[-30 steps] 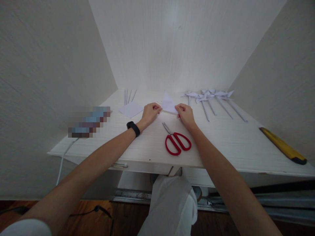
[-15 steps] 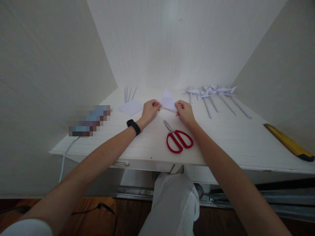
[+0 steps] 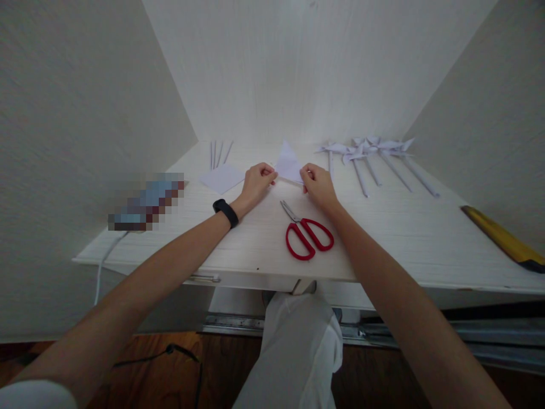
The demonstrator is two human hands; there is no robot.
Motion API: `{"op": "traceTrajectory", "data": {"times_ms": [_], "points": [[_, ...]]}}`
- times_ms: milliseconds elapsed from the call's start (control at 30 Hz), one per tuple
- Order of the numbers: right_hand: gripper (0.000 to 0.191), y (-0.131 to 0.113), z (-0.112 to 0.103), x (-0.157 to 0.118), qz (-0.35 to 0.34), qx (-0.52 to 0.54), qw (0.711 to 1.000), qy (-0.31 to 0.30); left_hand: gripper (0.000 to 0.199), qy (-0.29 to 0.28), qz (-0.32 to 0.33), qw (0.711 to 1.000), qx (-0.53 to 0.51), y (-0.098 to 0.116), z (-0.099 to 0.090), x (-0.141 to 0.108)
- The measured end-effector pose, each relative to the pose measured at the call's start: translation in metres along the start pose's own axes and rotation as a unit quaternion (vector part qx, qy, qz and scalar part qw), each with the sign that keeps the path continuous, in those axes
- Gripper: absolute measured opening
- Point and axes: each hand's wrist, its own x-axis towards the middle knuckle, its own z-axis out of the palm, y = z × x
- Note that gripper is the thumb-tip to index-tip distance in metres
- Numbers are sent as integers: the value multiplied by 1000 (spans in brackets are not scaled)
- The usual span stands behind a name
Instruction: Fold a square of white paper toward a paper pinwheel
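A folded white paper [image 3: 288, 163], triangular in outline, is held between my two hands above the white desk. My left hand [image 3: 260, 183] pinches its left corner. The right corner is gripped by the fingers of my right hand [image 3: 315, 183]. Red-handled scissors [image 3: 307, 234] lie just below the hands, their tips toward the paper. Beside my left hand a flat white sheet [image 3: 222, 177] rests on the desk, with several thin grey sticks [image 3: 216, 154] behind it. Several white paper pinwheels [image 3: 361, 149] on rolled paper sticks lie beyond my right hand.
The white desk [image 3: 395, 244] has walls at the back and sides. A blurred-out device [image 3: 147, 203] with a white cable [image 3: 102, 267] lies at the left. At the far right is a yellow and black tool [image 3: 502, 237].
The view has shifted slightly, so the desk and its objects sit a little higher in the picture. Both hands still hold the folded paper by its lower corners.
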Motion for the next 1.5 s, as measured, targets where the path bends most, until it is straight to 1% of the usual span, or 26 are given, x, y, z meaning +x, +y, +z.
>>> {"op": "traceTrajectory", "data": {"times_ms": [200,433,667,1100,1300,1500], "points": [[23,0,-2,0,-4,-4,1000,11,7,-8,9,1000,-2,1,0,-1],[19,4,-2,2,-14,4,999,43,8,-12,7,1000,-10,5,0,-3],[24,5,-1,0,24,27,999,14,5,7,-15,999,-32,3,-1,-1],[22,6,-2,1,9,23,999,21,6,16,-25,997,-65,-2,2,1],[23,7,-1,1,9,28,999,24,6,17,-24,997,-67,-6,3,3],[23,5,-2,1,15,28,999,22,5,15,-26,998,-62,-5,2,2]]}}
